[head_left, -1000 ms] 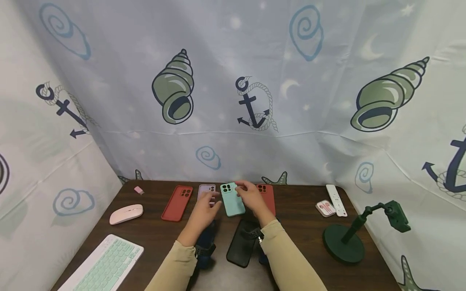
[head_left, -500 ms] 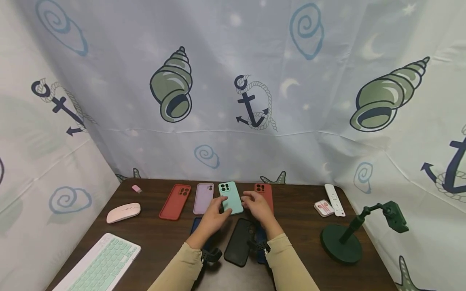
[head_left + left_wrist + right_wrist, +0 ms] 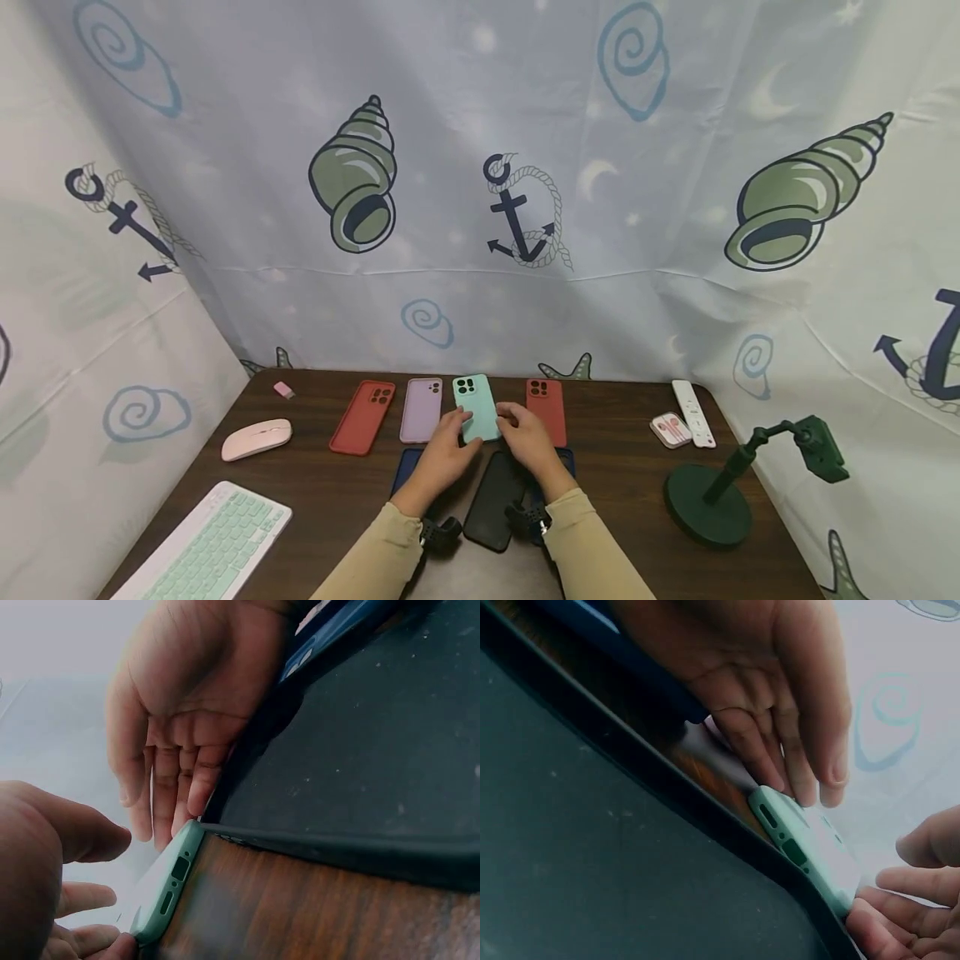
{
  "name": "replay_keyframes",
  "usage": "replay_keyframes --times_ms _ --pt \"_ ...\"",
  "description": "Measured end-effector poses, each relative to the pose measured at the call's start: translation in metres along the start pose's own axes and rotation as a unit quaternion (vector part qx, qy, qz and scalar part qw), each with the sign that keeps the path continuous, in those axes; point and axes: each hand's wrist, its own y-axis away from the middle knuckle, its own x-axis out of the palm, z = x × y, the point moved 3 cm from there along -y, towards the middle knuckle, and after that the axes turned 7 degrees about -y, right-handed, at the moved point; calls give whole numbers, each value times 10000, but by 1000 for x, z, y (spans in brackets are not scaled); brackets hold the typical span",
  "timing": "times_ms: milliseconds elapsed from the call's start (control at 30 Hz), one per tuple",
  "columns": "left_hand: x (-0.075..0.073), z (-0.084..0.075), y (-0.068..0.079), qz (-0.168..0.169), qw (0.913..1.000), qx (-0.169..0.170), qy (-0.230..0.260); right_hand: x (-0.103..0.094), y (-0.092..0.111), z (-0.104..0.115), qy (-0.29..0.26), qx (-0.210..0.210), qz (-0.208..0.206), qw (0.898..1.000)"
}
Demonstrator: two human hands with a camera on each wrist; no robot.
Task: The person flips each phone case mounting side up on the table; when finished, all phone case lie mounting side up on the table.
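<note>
A mint-green phone case (image 3: 476,402) lies back-up near the table's far edge. Its lower end, with port cutouts, shows in the left wrist view. My left hand (image 3: 446,454) is at its lower left edge, fingertips against the side, thumb held apart. My right hand (image 3: 531,440) is at the opposite edge, its fingers extended along that side. Below the mint case lies a black phone case (image 3: 489,507), partly under my right wrist. Dark blue phone cases, one on the left (image 3: 405,468) and one on the right (image 3: 567,457), are mostly covered by my hands and wrists.
A red case (image 3: 362,421) and a lilac case (image 3: 422,410) lie left of the mint one, another red case (image 3: 546,410) right. Further left are a mouse (image 3: 257,439) and keyboard (image 3: 217,542). A remote (image 3: 693,414), small square box (image 3: 671,430) and green lamp (image 3: 708,504) stand right.
Both hands have moved down along the mint case toward its lower end, uncovering the lilac case and the right red case. The mint case has shifted little.
</note>
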Motion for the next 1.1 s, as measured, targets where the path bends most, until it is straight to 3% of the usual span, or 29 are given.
replay_keyframes --times_ms 433,700,933,1100 --pt "0 0 -2 7 9998 -164 94 -5 0 7 -636 16 -77 9979" --pt "4 -8 -6 197 9987 -257 -399 -5 -1 9 -802 26 -295 9963" --pt "1 -18 -17 261 9942 -414 -953 -3 -2 14 -1751 -35 -181 9844" --pt "1 -31 -22 446 9890 -636 -1262 -3 0 13 -2050 -72 -124 9786"
